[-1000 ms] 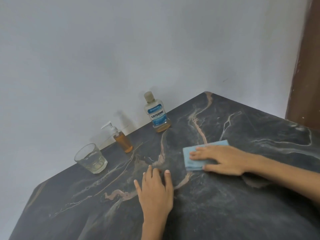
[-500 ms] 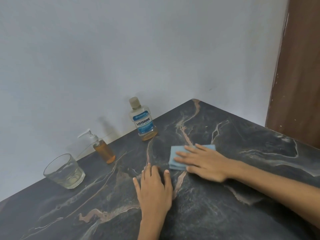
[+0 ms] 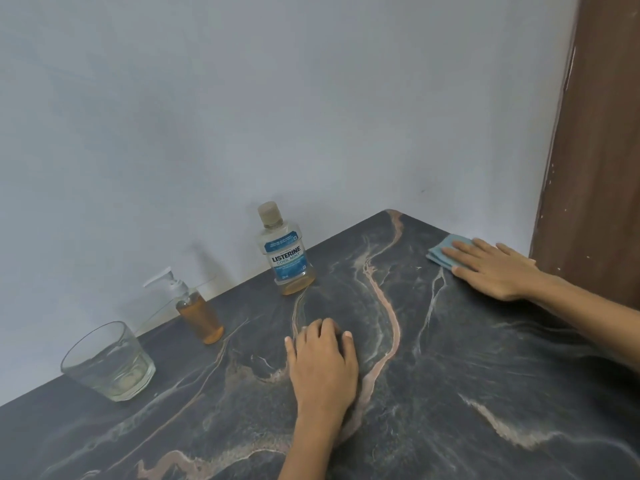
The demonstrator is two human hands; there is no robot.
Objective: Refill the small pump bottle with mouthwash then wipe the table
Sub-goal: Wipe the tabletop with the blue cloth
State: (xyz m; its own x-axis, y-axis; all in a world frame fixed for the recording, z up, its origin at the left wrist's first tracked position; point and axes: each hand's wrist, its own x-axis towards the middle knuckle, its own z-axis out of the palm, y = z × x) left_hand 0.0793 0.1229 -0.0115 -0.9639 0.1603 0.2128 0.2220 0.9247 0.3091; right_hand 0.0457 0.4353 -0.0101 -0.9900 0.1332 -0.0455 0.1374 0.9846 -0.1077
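The small pump bottle (image 3: 199,313) holds amber liquid and stands near the wall with its white pump on. To its right stands the capped Listerine mouthwash bottle (image 3: 285,256), with a little amber liquid at its bottom. My right hand (image 3: 491,268) presses a folded blue cloth (image 3: 441,252) flat on the dark marble table (image 3: 450,393) near its far right edge, fingers straight. My left hand (image 3: 322,365) rests palm down on the table's middle, holding nothing.
A clear glass tumbler (image 3: 109,363) stands at the left, near the table's left edge. A pale wall runs behind the bottles. A brown wooden door or panel (image 3: 602,150) rises at the far right, just past the table.
My right hand has slid the blue cloth from the table's middle out to the far right edge. My left hand has stayed in place on the table.
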